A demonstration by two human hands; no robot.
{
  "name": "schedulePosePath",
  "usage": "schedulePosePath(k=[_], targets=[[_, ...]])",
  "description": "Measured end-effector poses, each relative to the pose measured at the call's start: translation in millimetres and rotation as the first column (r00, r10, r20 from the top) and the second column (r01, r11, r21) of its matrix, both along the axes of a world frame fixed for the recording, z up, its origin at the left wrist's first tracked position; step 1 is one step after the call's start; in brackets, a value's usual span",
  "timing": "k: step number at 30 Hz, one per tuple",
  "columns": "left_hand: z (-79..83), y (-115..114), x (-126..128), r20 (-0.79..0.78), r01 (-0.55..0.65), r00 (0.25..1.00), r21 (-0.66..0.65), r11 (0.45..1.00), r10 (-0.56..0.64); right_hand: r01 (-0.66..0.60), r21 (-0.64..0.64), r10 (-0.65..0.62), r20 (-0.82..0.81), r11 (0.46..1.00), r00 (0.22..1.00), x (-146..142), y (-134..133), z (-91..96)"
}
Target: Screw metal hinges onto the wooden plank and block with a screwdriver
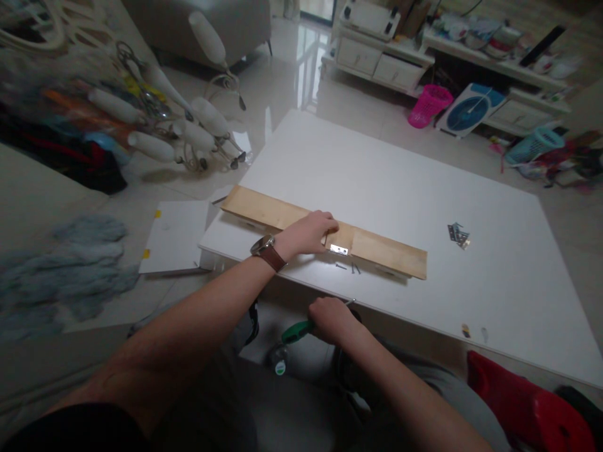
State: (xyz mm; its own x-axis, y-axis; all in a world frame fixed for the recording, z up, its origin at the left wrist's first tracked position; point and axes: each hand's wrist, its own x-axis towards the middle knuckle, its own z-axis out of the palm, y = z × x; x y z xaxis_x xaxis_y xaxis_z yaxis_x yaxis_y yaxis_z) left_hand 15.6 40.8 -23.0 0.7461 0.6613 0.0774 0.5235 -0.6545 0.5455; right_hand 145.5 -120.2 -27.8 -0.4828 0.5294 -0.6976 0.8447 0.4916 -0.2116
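Observation:
My left hand (315, 231), with a watch on its wrist, is closed over the middle of a long wooden board (386, 248) at the near edge of a white tabletop (391, 163). Beside its fingertips, a small metal plate with holes (339, 250) lies against the board's near side. My right hand (332, 319) is wrapped round a green-handled screwdriver (296, 333) just off the table's near edge, its metal tip pointing right. Several loose screws (354, 269) lie on the tabletop in front of the board.
Small metal hinges and screws (458, 235) are heaped on the right of the tabletop. A white box-like piece (175, 238) stands at left, near a chandelier (193, 135) on the floor. A red object (522, 402) is at the lower right. A pink basket (429, 105) stands farther back.

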Motion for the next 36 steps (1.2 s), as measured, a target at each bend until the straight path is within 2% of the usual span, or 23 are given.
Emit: schedulePosePath(k=[15, 36], targets=[[-3.5, 0.3, 0.0, 0.002, 0.006, 1.0, 0.006, 1.0, -0.006, 0.0, -0.012, 0.0, 0.013, 1.0, 1.0, -0.1, 0.1, 1.9], [2.9, -5.4, 2.4, -0.019, -0.029, 0.999, 0.01, 1.0, 0.029, -0.003, -0.004, 0.003, 0.005, 1.0, 1.0, 0.4, -0.4, -0.7]])
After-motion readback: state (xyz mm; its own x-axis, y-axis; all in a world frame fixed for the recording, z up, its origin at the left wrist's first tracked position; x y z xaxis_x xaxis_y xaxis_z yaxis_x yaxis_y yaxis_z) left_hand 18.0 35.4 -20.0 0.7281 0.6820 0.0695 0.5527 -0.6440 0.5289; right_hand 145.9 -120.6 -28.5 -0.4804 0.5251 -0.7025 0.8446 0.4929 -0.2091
